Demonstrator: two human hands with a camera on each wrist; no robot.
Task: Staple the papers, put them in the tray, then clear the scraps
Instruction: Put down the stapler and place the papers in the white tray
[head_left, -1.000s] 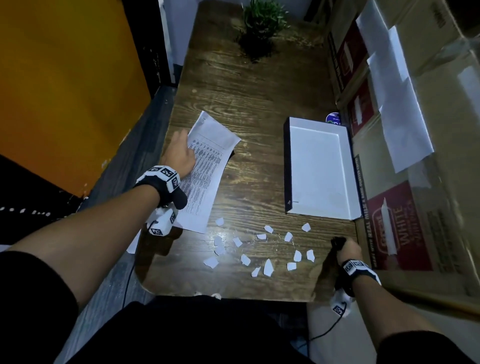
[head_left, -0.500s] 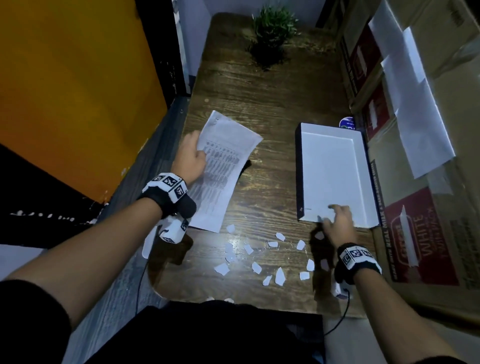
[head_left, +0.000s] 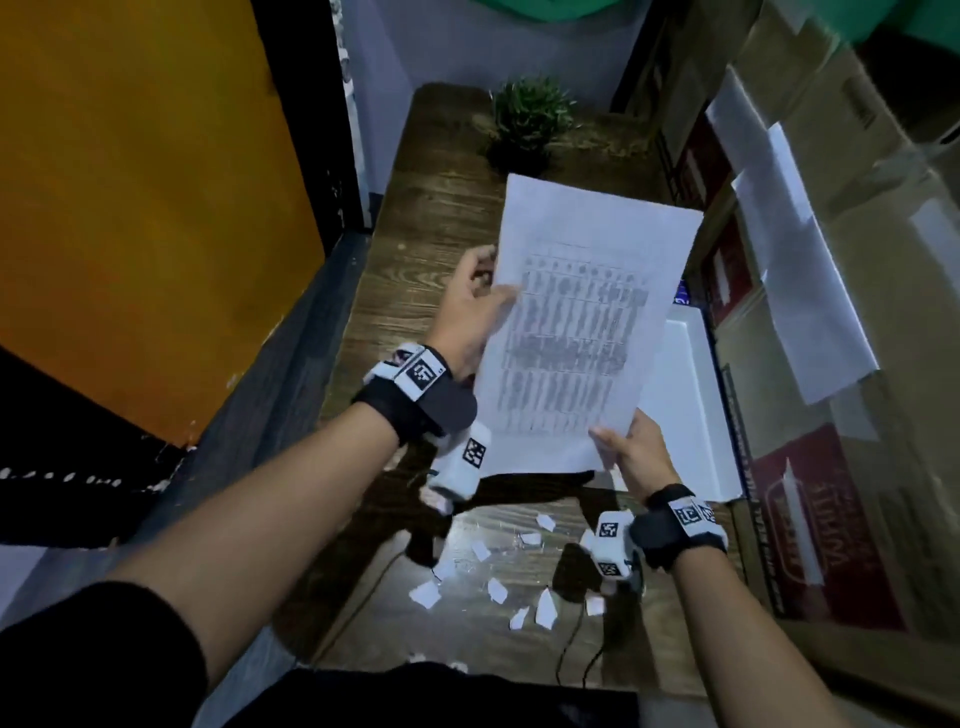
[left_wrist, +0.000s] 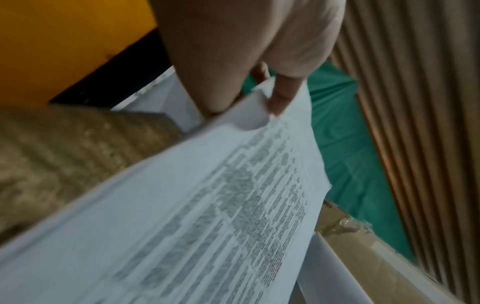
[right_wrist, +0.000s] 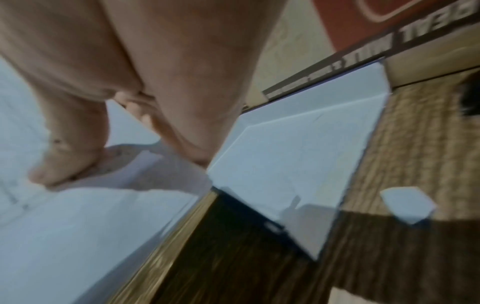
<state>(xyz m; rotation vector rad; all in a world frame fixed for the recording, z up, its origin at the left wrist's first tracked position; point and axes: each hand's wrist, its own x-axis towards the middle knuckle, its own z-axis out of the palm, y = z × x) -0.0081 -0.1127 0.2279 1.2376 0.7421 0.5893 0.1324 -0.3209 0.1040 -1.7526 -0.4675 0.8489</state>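
Both hands hold the papers (head_left: 582, 322) up off the counter (head_left: 415, 249): left hand (head_left: 470, 306) fingers pinch the left edge, right hand (head_left: 636, 452) fingers pinch the near corner. The tray (head_left: 698, 415) lies just beyond the right fingers; scraps (head_left: 493, 577) lie scattered below them.

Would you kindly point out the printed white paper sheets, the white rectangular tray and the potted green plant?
printed white paper sheets (head_left: 576, 332): head view, middle of the printed table.
white rectangular tray (head_left: 691, 415): head view, bare white floor right of the sheets.
potted green plant (head_left: 530, 111): head view, its leaves.
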